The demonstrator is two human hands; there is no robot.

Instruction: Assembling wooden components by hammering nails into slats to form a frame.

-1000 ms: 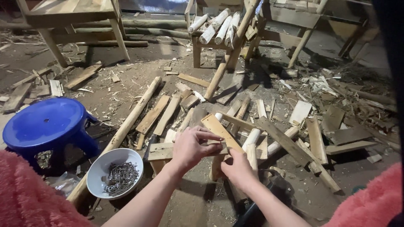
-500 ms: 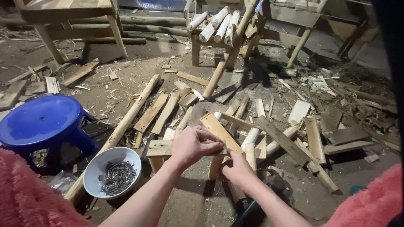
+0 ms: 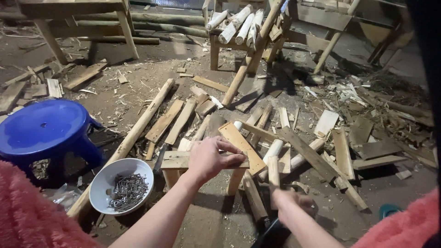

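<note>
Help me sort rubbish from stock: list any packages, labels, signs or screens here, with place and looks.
No labels, signs or screens show.
Crumpled clear plastic wrapper: on the ground left of the white bowl, below the blue stool; possibly packaging, hard to tell.

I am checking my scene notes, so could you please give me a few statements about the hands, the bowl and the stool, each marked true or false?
1. The left hand rests on a flat board laid on a small wooden frame. True.
2. The bowl holds water. False: it holds metal nails.
3. The stool is red. False: it is blue.
4. The right hand is lower in the picture than the left, near a dark handle. True.
5. The bowl stands on the stool. False: it sits on the ground beside it.
</note>
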